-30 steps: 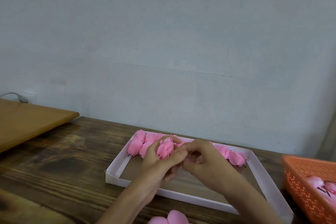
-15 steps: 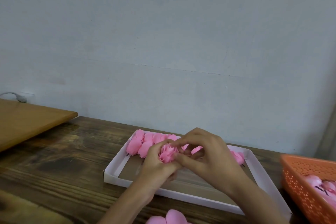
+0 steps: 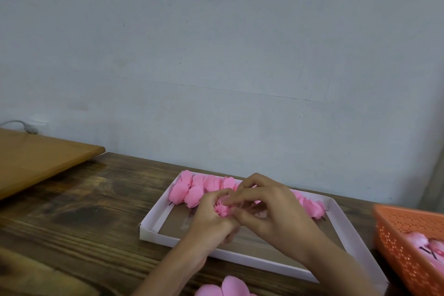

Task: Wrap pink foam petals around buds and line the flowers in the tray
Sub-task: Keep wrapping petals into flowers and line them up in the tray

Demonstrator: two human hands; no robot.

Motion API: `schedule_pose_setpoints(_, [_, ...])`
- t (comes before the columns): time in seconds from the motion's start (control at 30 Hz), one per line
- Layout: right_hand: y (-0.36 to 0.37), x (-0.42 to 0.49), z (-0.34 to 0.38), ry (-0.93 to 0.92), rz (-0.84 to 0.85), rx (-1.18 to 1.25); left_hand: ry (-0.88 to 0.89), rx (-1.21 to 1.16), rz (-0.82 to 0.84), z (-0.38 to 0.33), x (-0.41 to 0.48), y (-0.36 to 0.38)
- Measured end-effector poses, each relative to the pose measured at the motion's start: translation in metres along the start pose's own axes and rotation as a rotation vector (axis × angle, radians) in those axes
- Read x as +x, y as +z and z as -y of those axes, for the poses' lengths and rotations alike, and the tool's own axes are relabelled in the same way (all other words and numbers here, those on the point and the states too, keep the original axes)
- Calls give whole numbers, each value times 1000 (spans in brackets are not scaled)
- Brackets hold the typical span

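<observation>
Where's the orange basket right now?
Head view, far right edge: the orange basket sits on the wooden table, just right of the white tray.

A small handicraft workbench, by the look of it: a dark, rough-grained wooden table (image 3: 79, 218) set against a bare pale wall (image 3: 216, 55). Centre frame, a white cardboard tray (image 3: 153, 230) holds a row of pink foam flowers (image 3: 192, 190); an orange plastic basket (image 3: 408, 247) sits lower right, loose pink petals (image 3: 228, 288) at bottom centre.
</observation>
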State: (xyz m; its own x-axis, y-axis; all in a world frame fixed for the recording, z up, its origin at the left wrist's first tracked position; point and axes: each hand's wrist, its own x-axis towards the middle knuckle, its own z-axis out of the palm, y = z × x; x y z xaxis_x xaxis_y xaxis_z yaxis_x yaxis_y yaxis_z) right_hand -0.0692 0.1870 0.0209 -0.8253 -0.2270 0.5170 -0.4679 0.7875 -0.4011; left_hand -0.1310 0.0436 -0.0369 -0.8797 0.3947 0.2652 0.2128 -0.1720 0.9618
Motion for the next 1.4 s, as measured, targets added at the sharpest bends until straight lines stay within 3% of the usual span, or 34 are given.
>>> schedule_pose_setpoints(0.17, [-1, -1, -1, 55, 133, 58, 4, 14, -22, -4, -1, -1])
schedule_pose_setpoints(0.23, [3, -2, -1, 113, 80, 234, -16, -74, -29, -5, 0, -3])
schedule_pose_setpoints(0.33, [16, -1, 1, 266, -89, 524, -92, -418, -98, -7, 6, -2])
schedule_pose_setpoints(0.43, [34, -1, 6, 325, -119, 503, -170, -633, -85, -11, 6, -7])
schedule_pose_setpoints(0.57, [57, -6, 16, 275, -132, 418, -273, -688, -182, -18, 0, 8])
schedule_pose_setpoints(0.6, [62, -6, 18, 270, -151, 416, -220, -776, -314, -25, -2, 12])
schedule_pose_setpoints(0.67, [68, -7, 19, 267, -214, 406, -115, -1280, -480, -19, 0, 23])
schedule_pose_setpoints(0.7, [69, -8, 18, 264, -252, 393, -89, -1218, -379, -23, -3, 20])
schedule_pose_setpoints(0.73, [70, -8, 18, 268, -287, 387, -88, -1154, -168, -23, -15, 22])
schedule_pose_setpoints(0.77, [71, -8, 20, 281, -315, 401, -247, -1145, -91, -16, -11, 19])
schedule_pose_setpoints(0.8, [71, -8, 21, 306, -329, 447, -343, -996, -66, -16, -7, 8])
schedule_pose_setpoints(0.87, [70, -5, 23, 387, -312, 632, -300, -760, -65, -14, -5, -3])
schedule_pose_setpoints(1.07, [60, 3, 30, 645, -160, 1178, -239, -708, 74, -20, -4, -7])
schedule_pose_setpoints(1.13, [63, 6, 32, 665, -152, 1144, -233, -643, 40, -22, -5, -5])
schedule_pose_setpoints(1.23, [71, 3, 29, 532, -156, 935, -218, -657, -56, -22, -5, -2])
schedule_pose_setpoints(1.4, [72, -3, 28, 457, -205, 778, -267, -539, -55, -23, -6, -3])
